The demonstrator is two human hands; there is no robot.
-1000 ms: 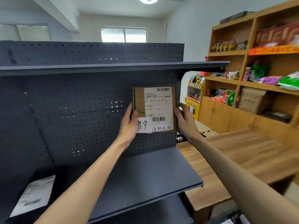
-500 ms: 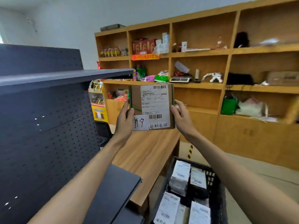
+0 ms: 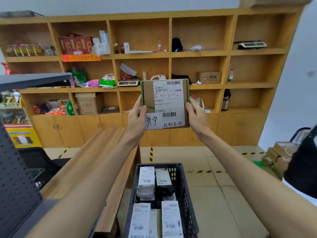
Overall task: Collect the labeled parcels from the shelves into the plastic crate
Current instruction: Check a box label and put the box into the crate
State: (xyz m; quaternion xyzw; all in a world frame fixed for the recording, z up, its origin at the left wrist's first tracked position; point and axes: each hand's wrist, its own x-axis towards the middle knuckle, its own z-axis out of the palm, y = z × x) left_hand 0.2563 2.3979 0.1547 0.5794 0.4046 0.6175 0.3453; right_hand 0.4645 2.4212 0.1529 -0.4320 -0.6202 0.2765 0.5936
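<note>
Back wall is a wooden shelving unit [image 3: 169, 55] with open cubbies and cabinet doors below. It is stocked with snack packs, a weighing scale [image 3: 127, 82], a small cardboard box [image 3: 209, 77] and a dark thermos [image 3: 226, 99]. The floor is tiled, with black-yellow hazard tape [image 3: 205, 171] running across it.

Left side: a dark pegboard rack [image 3: 15, 186] at the near left edge, with a wooden tabletop [image 3: 89, 169] beside it running away towards the shelving.

Task item: a flat cardboard parcel [image 3: 148, 95], held upright in the air at arm's length, centre frame. Its shipping label [image 3: 168, 98] faces the camera, with barcodes at top and bottom. Handwritten characters run along the lower strip (print too small to read).

Hands:
- left hand [image 3: 137, 119] grips the parcel's lower left edge, thumb on the front face, fingers behind
- right hand [image 3: 197, 117] grips the right edge, thumb at the front edge, fingers wrapped behind

Both hands are closed on the parcel.

A black plastic crate [image 3: 181, 186] sits on the floor, near centre, just right of the tabletop and lower in view than the parcel. Inside are several labelled parcels. At the far end, a white one [image 3: 146, 181] and a black one [image 3: 163, 184] lie side by side. At the near end are two more white-labelled ones [image 3: 140, 219] [image 3: 171, 217]. The held parcel is not touching the crate.
</note>
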